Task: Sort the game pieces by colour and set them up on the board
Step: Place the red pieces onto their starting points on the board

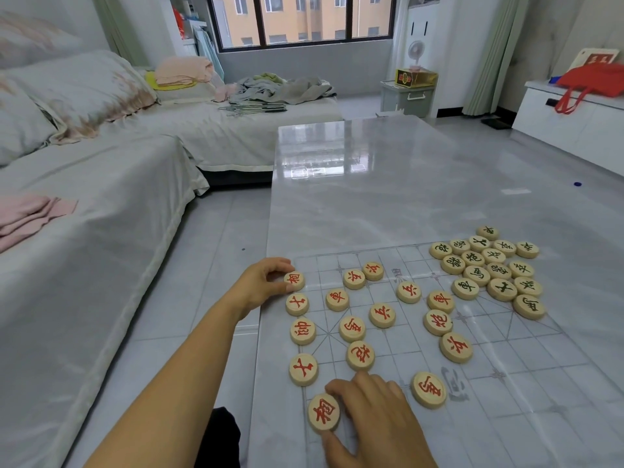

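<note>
Now, left hand (pixel 266 282) outstretched, grip round far red piece (pixel 294 281); right hand's (pixel 374 410) round near red piece (pixel 323 413).

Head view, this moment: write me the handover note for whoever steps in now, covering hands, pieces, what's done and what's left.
Left hand: fingers pinch the far red piece at the left edge of the board.
Right hand: fingers hold the near red piece on the same edge.
Done: colours look sorted. The dark pieces are clustered at the board's far right corner. The edge column has three red pieces between the hands.
Left: place the eleven loose red pieces, then set up the dark ones.
</note>
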`<state>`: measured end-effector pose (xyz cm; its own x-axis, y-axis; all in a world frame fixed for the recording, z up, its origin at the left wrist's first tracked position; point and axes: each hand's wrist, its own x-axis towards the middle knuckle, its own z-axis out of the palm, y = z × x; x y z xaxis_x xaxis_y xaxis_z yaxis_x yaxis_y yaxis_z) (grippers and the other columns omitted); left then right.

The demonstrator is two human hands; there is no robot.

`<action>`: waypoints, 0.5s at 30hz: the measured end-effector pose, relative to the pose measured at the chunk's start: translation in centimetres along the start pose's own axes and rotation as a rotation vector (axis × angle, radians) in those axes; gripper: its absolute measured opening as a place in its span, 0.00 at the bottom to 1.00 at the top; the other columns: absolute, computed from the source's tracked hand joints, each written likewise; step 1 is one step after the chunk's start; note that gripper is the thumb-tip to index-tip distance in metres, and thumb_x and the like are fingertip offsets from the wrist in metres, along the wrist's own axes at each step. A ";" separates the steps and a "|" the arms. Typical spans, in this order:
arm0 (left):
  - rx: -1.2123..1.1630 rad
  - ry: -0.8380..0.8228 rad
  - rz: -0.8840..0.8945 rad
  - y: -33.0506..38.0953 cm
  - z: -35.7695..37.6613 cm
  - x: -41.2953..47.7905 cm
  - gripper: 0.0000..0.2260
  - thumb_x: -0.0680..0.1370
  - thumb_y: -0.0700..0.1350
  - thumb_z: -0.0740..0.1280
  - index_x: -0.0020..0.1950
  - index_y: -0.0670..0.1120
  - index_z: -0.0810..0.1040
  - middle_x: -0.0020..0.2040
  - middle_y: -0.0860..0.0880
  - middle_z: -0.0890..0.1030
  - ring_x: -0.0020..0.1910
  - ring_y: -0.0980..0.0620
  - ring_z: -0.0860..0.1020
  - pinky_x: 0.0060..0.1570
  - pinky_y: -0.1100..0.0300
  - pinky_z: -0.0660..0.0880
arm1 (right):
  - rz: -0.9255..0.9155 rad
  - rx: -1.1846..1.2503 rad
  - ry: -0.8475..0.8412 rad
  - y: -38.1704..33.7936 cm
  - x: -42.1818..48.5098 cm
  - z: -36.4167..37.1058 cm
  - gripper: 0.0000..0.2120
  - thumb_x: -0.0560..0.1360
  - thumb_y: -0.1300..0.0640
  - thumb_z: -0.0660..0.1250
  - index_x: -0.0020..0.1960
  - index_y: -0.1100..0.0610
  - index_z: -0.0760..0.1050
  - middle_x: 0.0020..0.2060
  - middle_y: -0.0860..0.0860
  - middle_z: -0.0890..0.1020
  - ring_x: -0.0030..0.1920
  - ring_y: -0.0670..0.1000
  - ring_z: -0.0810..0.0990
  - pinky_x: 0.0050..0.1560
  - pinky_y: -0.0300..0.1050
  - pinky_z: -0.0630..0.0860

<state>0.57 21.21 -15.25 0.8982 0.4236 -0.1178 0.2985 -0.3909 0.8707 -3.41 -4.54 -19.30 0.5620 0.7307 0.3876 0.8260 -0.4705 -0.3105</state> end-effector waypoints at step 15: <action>-0.001 0.025 0.008 -0.3 0.3 0.0 0.16 0.72 0.38 0.71 0.59 0.42 0.77 0.67 0.50 0.72 0.59 0.54 0.72 0.59 0.61 0.70 | 0.031 0.034 -0.172 -1.3 0.1 -1.5 0.22 0.60 0.28 0.57 0.44 0.42 0.67 0.34 0.37 0.69 0.37 0.42 0.63 0.35 0.25 0.54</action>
<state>0.60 21.02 -15.64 0.8923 0.4405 -0.0985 0.2907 -0.3938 0.8720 -4.35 -4.59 -17.54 0.5690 0.7914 0.2236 0.8045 -0.4794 -0.3506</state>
